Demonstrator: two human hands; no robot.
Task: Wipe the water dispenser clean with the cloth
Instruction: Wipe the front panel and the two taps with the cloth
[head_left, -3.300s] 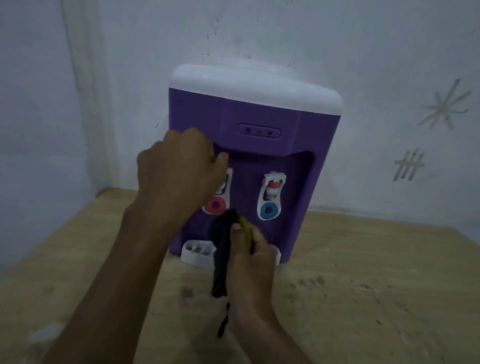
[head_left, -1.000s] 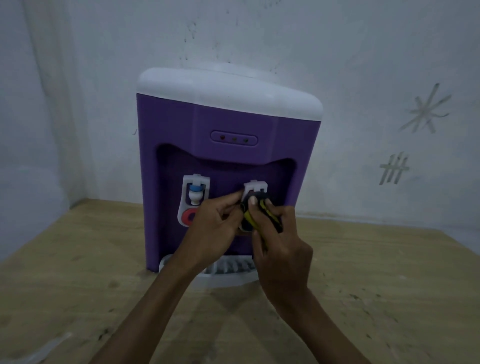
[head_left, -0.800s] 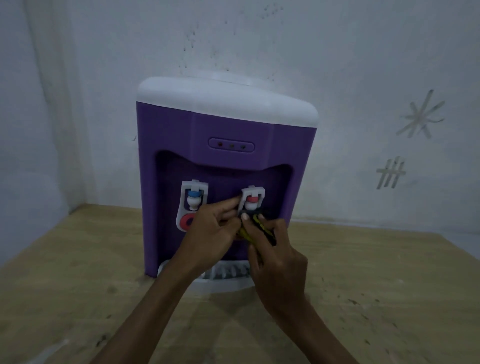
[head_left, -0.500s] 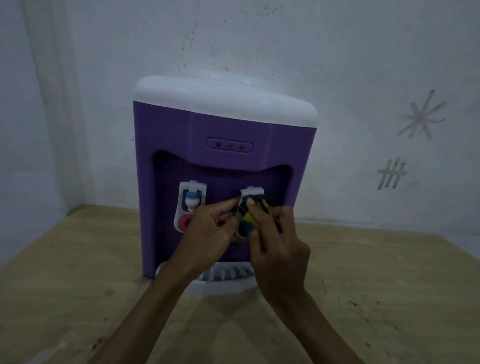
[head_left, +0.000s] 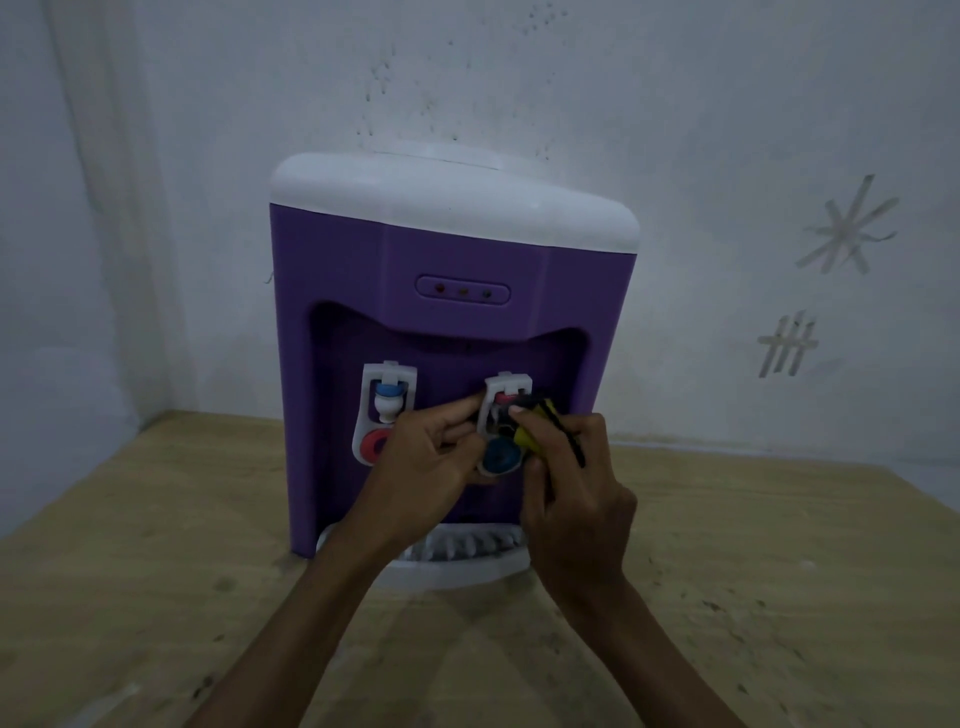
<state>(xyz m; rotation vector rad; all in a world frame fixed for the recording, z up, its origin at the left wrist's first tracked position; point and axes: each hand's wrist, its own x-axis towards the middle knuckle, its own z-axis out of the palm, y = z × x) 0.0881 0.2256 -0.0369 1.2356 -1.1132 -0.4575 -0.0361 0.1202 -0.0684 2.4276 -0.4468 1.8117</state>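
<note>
Two hands are crowded into the tap recess of the water dispenser (head_left: 452, 270), which stands upright on the wooden bench (head_left: 156, 545), long axis vertical, front panel facing the camera, white top at 12 o'clock, white drip tray (head_left: 457, 566) at its foot. It sits about mid-frame, backed up close to the white wall (head_left: 727, 130).

At 9 o'clock there's the room corner, with the side wall running down that edge and open bench between it and the purple body. Inside the recess, the left tap (head_left: 384, 410), with a blue cap and red push disc, is uncovered apart from the left hand's knuckles overlapping its lower right edge. The left hand (head_left: 421, 467) has its fingers curled, fingertips touching the white frame of the right tap (head_left: 504, 426). I can't tell if it's really gripping that frame or just steadying against it.

The right hand (head_left: 571, 499) is pinching a bunched yellow and black cloth (head_left: 535, 421) and holding it against the right side of that right tap, just above its blue disc. Hand and cloth hide most of that tap's right edge.

Over at 3 o'clock, the wall has some taped marks, an asterisk (head_left: 847, 228) above a tally-looking one (head_left: 787, 345). The bench is open there too, scuffed and speckled, and open across the front at 6 o'clock apart from both forearms.
</note>
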